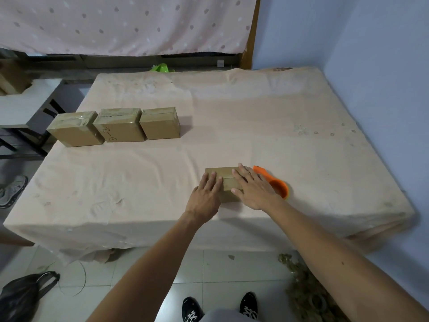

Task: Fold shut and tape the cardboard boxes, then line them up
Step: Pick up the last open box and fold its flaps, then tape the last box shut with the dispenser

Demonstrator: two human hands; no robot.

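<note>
A small cardboard box [226,176] lies near the front of the cloth-covered table [255,126], its top flaps folded flat. My left hand [206,194] presses on the box's left half with straight fingers. My right hand [253,187] lies flat across its right half, fingers spread. An orange tape dispenser [276,182] rests on the table just right of the box, partly behind my right hand. Three taped boxes stand side by side in a row at the back left: left [74,131], middle [119,125] and right [160,123].
A grey side table [21,108] with a carton stands left of the main table. A black bag [21,296] lies on the tiled floor at bottom left, and a brown heap [306,291] lies at bottom right. The blue wall closes in the right side.
</note>
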